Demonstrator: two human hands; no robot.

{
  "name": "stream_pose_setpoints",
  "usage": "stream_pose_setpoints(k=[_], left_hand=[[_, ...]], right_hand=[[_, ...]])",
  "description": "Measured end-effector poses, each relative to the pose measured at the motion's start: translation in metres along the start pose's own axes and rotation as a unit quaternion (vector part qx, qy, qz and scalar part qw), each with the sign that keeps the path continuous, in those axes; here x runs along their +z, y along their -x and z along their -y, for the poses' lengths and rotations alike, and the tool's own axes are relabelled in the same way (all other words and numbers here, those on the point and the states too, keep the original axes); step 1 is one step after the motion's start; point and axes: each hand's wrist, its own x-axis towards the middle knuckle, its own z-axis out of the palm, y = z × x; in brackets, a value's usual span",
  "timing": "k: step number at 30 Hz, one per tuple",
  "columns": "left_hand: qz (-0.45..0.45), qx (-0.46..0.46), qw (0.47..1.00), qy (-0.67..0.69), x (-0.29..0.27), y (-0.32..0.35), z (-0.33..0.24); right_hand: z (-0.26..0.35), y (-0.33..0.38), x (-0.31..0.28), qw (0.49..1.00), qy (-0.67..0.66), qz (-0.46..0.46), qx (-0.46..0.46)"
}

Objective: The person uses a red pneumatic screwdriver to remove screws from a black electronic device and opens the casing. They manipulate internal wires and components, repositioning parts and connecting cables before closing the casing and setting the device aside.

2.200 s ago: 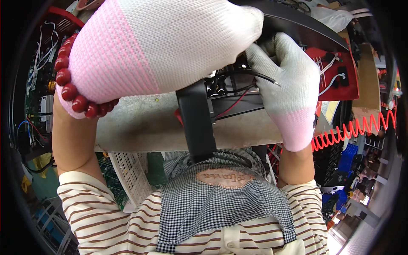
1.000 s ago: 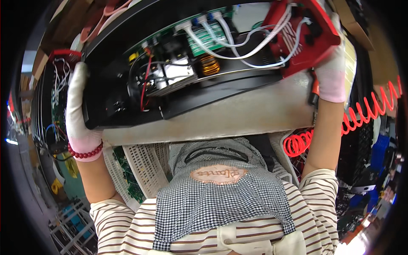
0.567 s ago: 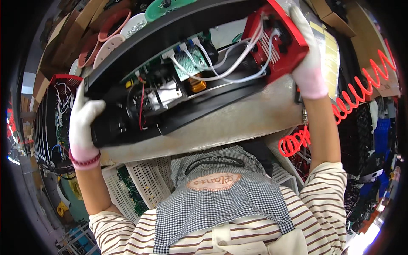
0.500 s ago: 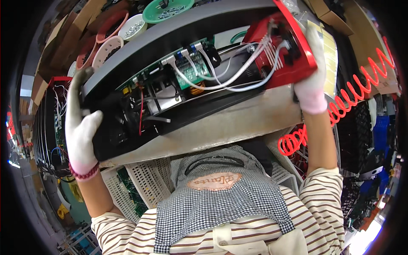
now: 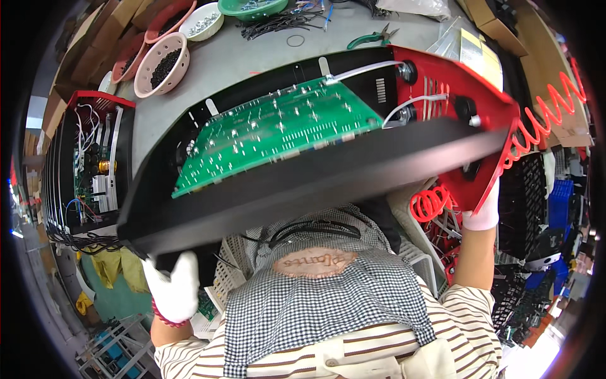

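Observation:
A long black metal housing (image 5: 303, 189) with a red end panel (image 5: 483, 117) hangs tilted in front of me, held at both ends. Inside it lies a large green circuit board (image 5: 278, 132), solder points up, with white cables (image 5: 366, 71) running to the red panel. My left hand (image 5: 172, 290), in a white glove, grips the housing's lower left corner; its fingertips are hidden behind the black edge. My right hand (image 5: 485, 211), gloved too, is closed round the lower side of the red end, its fingers mostly hidden behind the panel.
On the grey bench (image 5: 243, 54) stand bowls of screws, among them a pink bowl (image 5: 165, 66); green-handled pliers (image 5: 374, 38) lie near the back. Another opened housing (image 5: 95, 164) is at the left. A red coiled hose (image 5: 533, 139) hangs at the right, near the red panel.
The housing has been turned over toward me, so the board's soldered face shows instead of the wired side. My left hand has dropped from its far left end to the near corner; my right hand has lowered.

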Motion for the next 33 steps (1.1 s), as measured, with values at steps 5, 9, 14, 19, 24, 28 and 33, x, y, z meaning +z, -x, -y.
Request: stream_pose_setpoints(k=[5,9,14,19,24,28,33], left_hand=[[-0.016,0.182,0.981,-0.069,0.002,0.017,0.033],[-0.03,0.206,0.973,-0.101,-0.003,-0.011,0.044],[-0.001,0.228,0.967,-0.116,-0.019,-0.067,0.105],[0.014,0.221,0.963,-0.153,0.017,-0.065,0.098],[0.082,0.295,0.934,-0.186,-0.025,-0.079,0.065],[-0.02,0.369,0.925,-0.089,-0.009,-0.127,-0.013],[0.117,0.524,0.772,-0.339,0.094,-0.216,-0.103]], right_hand=[[-0.039,0.009,-0.028,0.96,-0.209,0.18,0.057],[-0.056,0.0,0.02,0.956,-0.284,0.011,0.076],[-0.142,-0.054,0.015,0.985,0.009,0.165,-0.057],[-0.098,-0.06,0.052,0.981,0.091,0.162,-0.055],[-0.039,-0.082,0.036,0.941,0.27,0.202,-0.032],[0.046,-0.119,0.065,0.889,0.409,0.174,-0.114],[0.089,-0.178,0.144,0.702,0.622,0.275,-0.212]])
